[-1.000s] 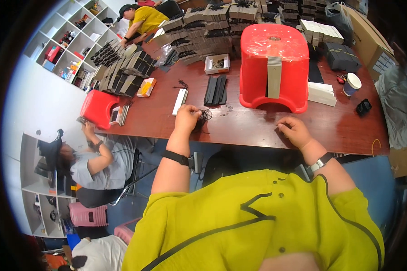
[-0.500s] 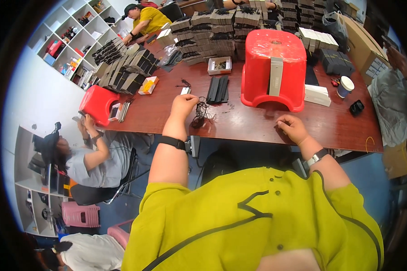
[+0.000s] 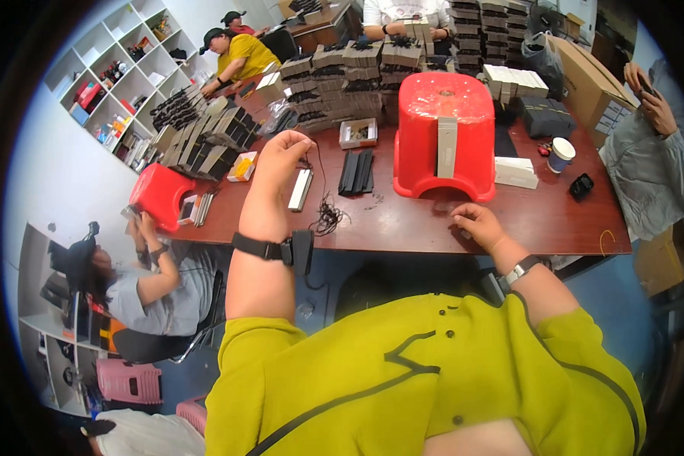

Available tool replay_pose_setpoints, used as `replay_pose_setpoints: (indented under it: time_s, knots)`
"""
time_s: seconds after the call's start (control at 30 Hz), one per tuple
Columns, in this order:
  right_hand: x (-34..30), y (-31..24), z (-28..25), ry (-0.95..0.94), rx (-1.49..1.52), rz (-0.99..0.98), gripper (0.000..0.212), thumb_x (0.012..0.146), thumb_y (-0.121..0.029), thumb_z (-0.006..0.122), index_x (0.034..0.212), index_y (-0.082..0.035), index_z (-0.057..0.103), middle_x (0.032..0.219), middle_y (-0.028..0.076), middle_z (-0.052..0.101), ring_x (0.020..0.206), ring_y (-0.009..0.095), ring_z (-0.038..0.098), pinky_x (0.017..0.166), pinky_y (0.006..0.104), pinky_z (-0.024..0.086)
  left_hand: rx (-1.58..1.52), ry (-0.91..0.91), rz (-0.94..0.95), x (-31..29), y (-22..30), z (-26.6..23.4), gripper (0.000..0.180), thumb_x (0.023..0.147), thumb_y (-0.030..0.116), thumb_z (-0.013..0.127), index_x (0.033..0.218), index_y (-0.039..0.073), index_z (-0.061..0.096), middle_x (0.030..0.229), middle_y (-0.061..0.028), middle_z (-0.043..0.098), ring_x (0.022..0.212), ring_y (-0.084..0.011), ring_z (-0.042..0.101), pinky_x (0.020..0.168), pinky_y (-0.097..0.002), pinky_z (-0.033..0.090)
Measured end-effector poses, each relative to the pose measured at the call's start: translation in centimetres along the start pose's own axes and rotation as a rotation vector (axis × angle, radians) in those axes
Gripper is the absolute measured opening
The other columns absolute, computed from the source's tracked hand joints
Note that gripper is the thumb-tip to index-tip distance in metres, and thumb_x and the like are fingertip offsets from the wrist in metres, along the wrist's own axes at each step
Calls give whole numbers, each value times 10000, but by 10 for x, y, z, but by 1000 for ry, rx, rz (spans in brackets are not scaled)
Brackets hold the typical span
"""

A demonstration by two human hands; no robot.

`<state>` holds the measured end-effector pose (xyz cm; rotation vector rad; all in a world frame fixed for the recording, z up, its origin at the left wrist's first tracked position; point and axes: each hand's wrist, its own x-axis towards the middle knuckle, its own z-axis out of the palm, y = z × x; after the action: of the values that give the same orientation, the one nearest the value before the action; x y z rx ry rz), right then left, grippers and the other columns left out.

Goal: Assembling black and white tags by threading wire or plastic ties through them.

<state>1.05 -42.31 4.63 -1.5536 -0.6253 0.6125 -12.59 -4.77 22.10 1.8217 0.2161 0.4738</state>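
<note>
My left hand (image 3: pixel 283 157) is raised over the table, thumb and fingers pinched on a thin black cord (image 3: pixel 321 169). That cord hangs down to a loose tangle of black cords (image 3: pixel 328 217) near the table's front edge. Just below this hand lies a narrow white stack (image 3: pixel 300 190). Flat black strips (image 3: pixel 356 172) lie to the right of it. My right hand (image 3: pixel 480 226) hovers at the front edge, its fingertips closed together; what they hold, if anything, is too small to make out. Behind it stands an upturned red stool (image 3: pixel 444 99) with a pale grey strip stack (image 3: pixel 446 148) against its side.
Bundled grey card stacks (image 3: pixel 349 76) line the back. An open small box (image 3: pixel 358 133), a white block (image 3: pixel 515 172), a paper cup (image 3: pixel 561 155) and a black object (image 3: pixel 581 187) sit on the table (image 3: pixel 403 232). Co-workers sit at the left and far side; another person's hands (image 3: pixel 652 99) are at right.
My left hand has moved up and to the left, drawing the black cord out of the tangle. The white stack shows more fully. My right hand stays near the edge, and the view has shifted slightly.
</note>
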Motion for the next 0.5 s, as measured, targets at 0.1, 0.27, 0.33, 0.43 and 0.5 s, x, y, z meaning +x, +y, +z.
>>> replay_pose_setpoints:
  time_s: [0.1,0.27,0.33,0.43,0.5]
  knots:
    - [-9,-51,17,2,95,-117,198,880,-98,588,1058,-11,594,931,26,615,842,114,582,766,260,473,-171,-94,97,-15,19,41,79,870,122,580,898,53,554,718,-18,594,604,-100,539,549,-223,417]
    - [-16,-129,66,-75,267,-441,345,910,-103,554,1235,-5,489,1043,32,585,937,114,556,836,264,447,-17,-326,173,-56,37,130,73,862,78,604,916,49,566,740,50,522,648,-33,468,575,-180,382]
    - [-16,-128,66,-248,350,-282,380,923,-119,540,1276,-17,443,1018,11,573,893,90,542,794,237,443,-43,-390,70,-62,36,152,65,854,79,618,892,33,591,743,40,543,682,-35,479,606,-181,386]
    - [-22,-111,46,-165,143,-80,199,925,-133,542,1092,-23,543,875,-29,548,791,44,492,716,199,414,155,-429,115,-66,18,141,66,841,78,634,864,17,621,744,35,565,703,-36,494,626,-192,401]
    - [-27,-100,39,-30,142,-97,110,912,-135,562,911,-27,574,795,-46,532,755,33,473,683,194,405,138,-392,-6,-70,5,123,68,833,75,642,858,13,632,742,35,570,707,-37,496,634,-193,403]
